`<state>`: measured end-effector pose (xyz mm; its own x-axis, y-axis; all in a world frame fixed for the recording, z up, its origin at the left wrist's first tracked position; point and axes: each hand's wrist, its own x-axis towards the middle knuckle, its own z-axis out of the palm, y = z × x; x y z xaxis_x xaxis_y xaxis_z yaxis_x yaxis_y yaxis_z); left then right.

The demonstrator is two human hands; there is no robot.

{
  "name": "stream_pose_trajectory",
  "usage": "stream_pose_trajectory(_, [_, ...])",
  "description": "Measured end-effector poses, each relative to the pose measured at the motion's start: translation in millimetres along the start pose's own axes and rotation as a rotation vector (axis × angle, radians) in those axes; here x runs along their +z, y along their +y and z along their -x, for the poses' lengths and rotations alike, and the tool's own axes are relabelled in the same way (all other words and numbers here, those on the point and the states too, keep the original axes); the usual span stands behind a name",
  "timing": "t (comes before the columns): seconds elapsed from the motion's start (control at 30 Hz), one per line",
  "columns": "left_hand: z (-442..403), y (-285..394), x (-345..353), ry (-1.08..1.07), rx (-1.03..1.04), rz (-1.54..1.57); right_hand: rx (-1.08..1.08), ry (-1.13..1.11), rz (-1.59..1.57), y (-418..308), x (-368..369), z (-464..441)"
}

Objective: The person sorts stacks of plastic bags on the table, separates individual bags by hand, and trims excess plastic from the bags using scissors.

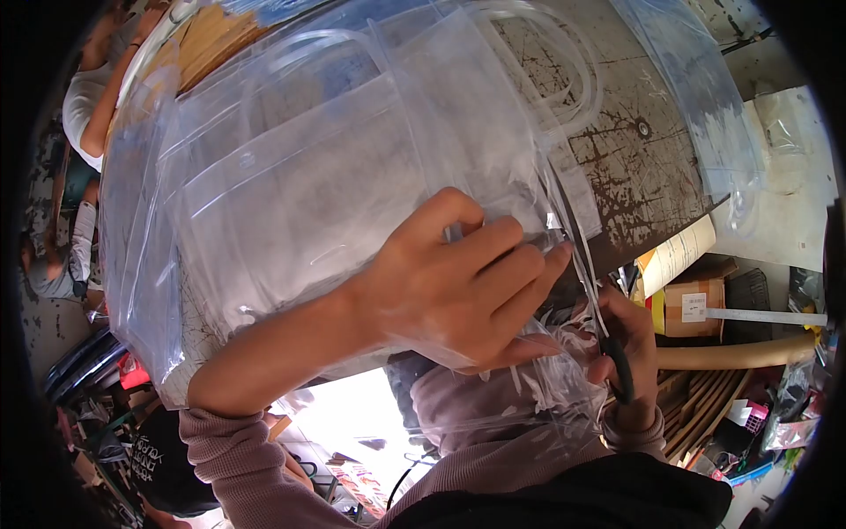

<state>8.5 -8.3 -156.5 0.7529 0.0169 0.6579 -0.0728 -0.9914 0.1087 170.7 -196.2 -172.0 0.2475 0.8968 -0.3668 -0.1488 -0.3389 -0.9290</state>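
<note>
Clear plastic bag (300, 176): the piece is lying flat on a worn table (630, 172), filling the middle of the scene. At the near edge, a ribbed, mauve sleeve (233, 441) is covering the person's left forearm. To the near right, the right hand (633, 331) is closing around a pair of scissors (622, 370), with the fingers wrapping about the black handle. The blades are pointing away from the body and are lying along the right side of the bag; how far apart they are standing cannot be told. Loose clear scraps (564, 375) are bunching between the two hands. The left hand (471, 286) is resting palm down over the near right part of the bag, its fingers partly curling; whether they are pinching the plastic cannot be told. To the right, beyond the table edge, a cardboard tube (740, 353) is lying near a cardboard box (694, 304). Along the table's left side, further clear sheeting (141, 264) is hanging over the edge. Farther off, a looped handle (586, 88) is curving at the bag's far right. At the far left, another person in a white top (84, 106) is extending an arm beside a brown sheet (207, 48).
</note>
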Motion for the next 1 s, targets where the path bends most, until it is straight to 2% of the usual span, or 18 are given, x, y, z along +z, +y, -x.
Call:
stream_pose_trajectory(0.23, [1, 0, 2, -0.002, 0.029, 0.003, -0.039, 0.038, -0.041, -7, 9, -3])
stream_pose_trajectory(0.3, [2, -1, 5, 0.010, 0.080, -0.087, -0.029, 0.033, -0.018, -8, 9, -4])
stream_pose_trajectory(0.6, [2, 1, 1, -0.023, 0.054, -0.004, -0.008, -0.001, 0.000, -3, 3, -3])
stream_pose_trajectory(0.83, [1, -1, 4, -0.017, 0.080, -0.075, 0.020, 0.044, -0.023, -22, 0, -1])
stream_pose_trajectory(0.9, [1, -1, 3, -0.007, 0.084, -0.066, -0.175, 0.179, -0.061, -23, -13, 2])
stream_pose_trajectory(1.0, [-2, 0, -4, -0.042, 0.071, 0.009, -0.391, 0.453, 0.381, -44, -28, -6])
